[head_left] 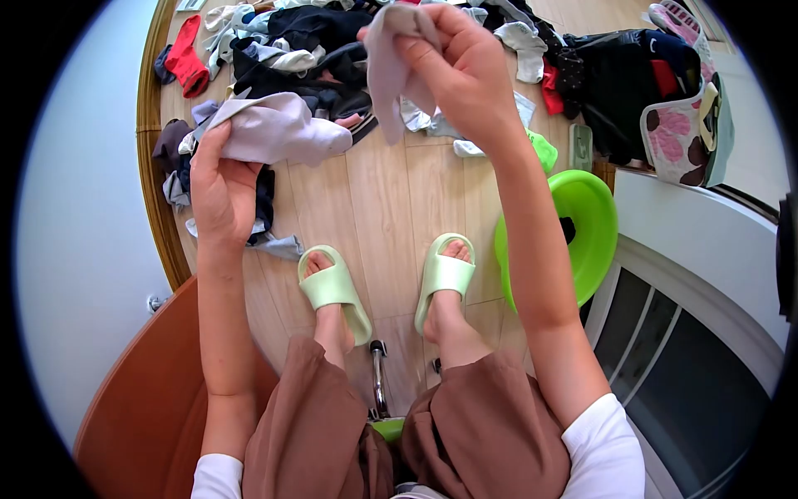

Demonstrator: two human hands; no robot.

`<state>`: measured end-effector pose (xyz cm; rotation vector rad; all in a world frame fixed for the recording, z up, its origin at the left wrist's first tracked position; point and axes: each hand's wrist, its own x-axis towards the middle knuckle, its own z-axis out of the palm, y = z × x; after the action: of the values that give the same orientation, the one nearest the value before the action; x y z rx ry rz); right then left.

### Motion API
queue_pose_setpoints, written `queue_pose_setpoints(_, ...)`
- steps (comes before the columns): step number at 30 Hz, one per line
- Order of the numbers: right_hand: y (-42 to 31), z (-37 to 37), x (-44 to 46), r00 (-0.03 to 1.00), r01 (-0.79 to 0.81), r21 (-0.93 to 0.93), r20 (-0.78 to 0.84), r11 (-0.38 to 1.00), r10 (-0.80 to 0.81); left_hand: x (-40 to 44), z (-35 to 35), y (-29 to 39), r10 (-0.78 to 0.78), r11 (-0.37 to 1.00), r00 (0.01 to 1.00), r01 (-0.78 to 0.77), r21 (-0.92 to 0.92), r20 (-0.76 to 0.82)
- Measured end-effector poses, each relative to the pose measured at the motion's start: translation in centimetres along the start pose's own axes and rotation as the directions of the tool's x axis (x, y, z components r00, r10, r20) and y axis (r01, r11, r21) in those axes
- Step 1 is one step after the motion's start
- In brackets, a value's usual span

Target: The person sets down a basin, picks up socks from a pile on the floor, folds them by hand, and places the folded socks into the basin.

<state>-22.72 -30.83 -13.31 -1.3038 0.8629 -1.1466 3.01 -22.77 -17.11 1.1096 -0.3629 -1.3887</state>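
Observation:
A pale lilac sock (pixel 287 129) is pinched at its opening by my left hand (pixel 224 187), its toe pointing right. My right hand (pixel 461 71), raised higher and to the right, grips a second pale lilac sock (pixel 389 79) that hangs downward from the fingers. The two socks look alike in colour and are apart from each other. Beyond them on the floor lies a heap of dark clothes and socks (pixel 320 37); both hands are held above its near side.
A red sock (pixel 187 62) lies at the far left. Right of my feet stands a bright green basin (pixel 594 241) with a small dark item inside. A patterned fabric bin (pixel 669 137) with dark clothes is at the upper right. Green slippers (pixel 449 270) rest on the wooden floor (pixel 378 216).

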Motion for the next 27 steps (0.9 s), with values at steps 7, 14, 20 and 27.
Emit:
queue_pose_setpoints(7,1.2,3.7,-3.7,0.943,-0.071,-0.125,0.314,0.99,0.107,-2.7,0.0,-0.4,-0.038,0.997,0.999,0.039,0.065,-0.013)
queue_pose_setpoints(14,3.5,4.8,-7.2,0.883,-0.234,-0.341,0.317,0.91,0.346,-4.4,-2.4,-1.1,0.025,0.999,0.999,-0.026,-0.018,-0.033)
queue_pose_setpoints(20,4.9,6.1,-11.5,0.925,-0.006,-0.353,0.352,0.936,0.139,-6.6,-3.7,-2.8,0.058,0.996,0.997,-0.061,-0.061,-0.049)
queue_pose_setpoints(27,4.5,6.8,-14.1,0.99,0.024,-0.555,0.126,0.832,0.056,-8.9,-4.1,-4.1,0.117,0.99,0.991,-0.121,-0.074,-0.061)
